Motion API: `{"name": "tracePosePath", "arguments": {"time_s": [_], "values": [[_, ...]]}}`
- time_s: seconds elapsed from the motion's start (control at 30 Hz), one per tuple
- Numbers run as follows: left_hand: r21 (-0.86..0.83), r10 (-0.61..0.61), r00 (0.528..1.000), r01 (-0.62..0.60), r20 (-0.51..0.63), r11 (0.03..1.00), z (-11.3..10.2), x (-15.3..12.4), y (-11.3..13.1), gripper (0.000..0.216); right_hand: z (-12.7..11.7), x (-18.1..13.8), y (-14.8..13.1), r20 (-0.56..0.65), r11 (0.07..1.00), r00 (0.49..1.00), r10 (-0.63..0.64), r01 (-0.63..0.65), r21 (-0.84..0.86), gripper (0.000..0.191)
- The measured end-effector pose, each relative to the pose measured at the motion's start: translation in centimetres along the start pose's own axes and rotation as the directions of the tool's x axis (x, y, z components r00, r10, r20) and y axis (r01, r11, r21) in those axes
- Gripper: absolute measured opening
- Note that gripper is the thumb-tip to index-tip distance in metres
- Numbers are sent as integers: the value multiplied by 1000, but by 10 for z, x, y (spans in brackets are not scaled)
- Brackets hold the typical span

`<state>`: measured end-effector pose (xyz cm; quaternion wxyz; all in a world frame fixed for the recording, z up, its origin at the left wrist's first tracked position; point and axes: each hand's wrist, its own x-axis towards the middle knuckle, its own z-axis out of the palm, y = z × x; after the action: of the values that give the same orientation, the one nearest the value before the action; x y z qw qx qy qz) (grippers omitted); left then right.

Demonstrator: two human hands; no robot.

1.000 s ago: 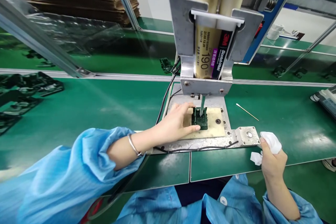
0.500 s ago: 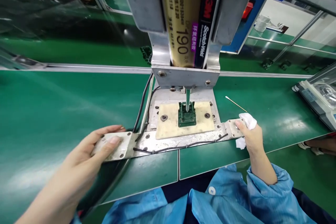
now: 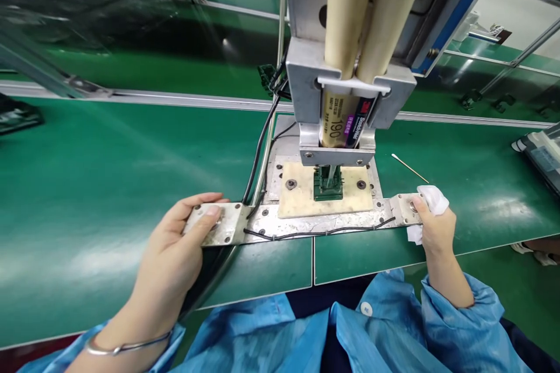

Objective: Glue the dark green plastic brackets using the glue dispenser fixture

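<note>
My left hand (image 3: 177,239) is closed around the left end of a metal base bar (image 3: 324,225), its thumb on the button block (image 3: 221,227) there. At the bar's right end my right hand (image 3: 438,228) grips the other button block (image 3: 405,210), thumb on its round button. A crumpled white tissue (image 3: 433,199) is held in that same hand. Between them, a green slotted part (image 3: 321,189) sits on a cream plate (image 3: 301,204). Directly above it, a clear nozzle (image 3: 332,175) points down from a 3M Scotch-Weld adhesive cartridge (image 3: 336,122) in a metal holder (image 3: 304,102); whether its tip touches is unclear.
A cotton swab (image 3: 410,168) lies on the green table (image 3: 131,169), right of the base. Black cables (image 3: 258,151) run along the bar and up beside the holder. A scale-like device (image 3: 540,151) stands at the far right. Another person's shoes (image 3: 534,252) show below.
The cartridge holder has come down closer to the green part, and two cream plunger rods now show above it. The view has shifted. Both hands keep their grip on the bar.
</note>
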<state>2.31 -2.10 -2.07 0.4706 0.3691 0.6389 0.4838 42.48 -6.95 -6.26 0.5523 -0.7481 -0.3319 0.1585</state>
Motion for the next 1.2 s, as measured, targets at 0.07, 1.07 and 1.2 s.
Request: {"name": "tracePosePath", "arguments": {"time_s": [0.07,1.07,1.2], "values": [[7,11,1000,-11,-1,1000,-1,1,-3,30,0,0,2,1,1000,1000,-14,14,-6,60],[-72,66,997,-69,-44,995,-3,7,-11,49,-1,1,6,2,998,999,-49,49,25,58],[-81,79,996,-82,-45,993,-2,6,-10,46,-1,2,9,2,999,1000,-27,27,21,58]]}}
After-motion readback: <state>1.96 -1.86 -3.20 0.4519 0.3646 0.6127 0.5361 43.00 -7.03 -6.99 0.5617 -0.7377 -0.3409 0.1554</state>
